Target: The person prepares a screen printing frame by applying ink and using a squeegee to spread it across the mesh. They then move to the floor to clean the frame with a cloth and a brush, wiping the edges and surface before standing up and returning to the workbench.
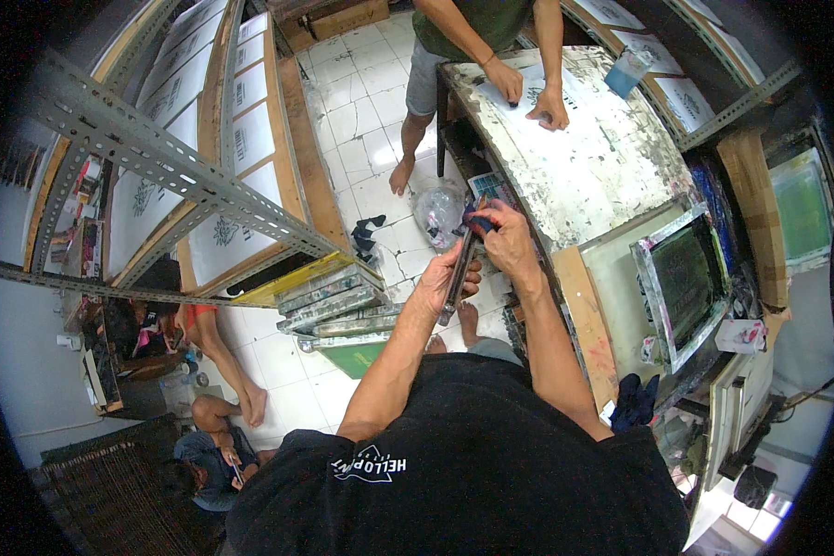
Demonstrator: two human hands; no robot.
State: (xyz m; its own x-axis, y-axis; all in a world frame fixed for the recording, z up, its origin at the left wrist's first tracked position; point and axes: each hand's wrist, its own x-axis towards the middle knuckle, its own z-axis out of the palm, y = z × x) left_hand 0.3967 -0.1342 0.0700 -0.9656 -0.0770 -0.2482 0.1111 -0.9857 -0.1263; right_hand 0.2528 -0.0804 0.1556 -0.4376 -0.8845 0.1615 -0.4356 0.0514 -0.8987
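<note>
Clamping dark bar (460, 272) in left hand (437, 276), pinching dark cloth (478, 222) at its far end with right hand (510, 243); beside stained table (588, 185), over tiled floor (357, 102).

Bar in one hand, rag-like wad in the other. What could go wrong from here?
Drop: the left hand holds the long bar above bare feet; a slipping grip might let it fall on them.
Trip: a clear plastic bag and a dark cloth lie on the tiled floor; someone might slip or catch a foot.
Smear: the right hand holds a dark rag-like wad at the bar's far end; residue, if wet, could spread.
</note>
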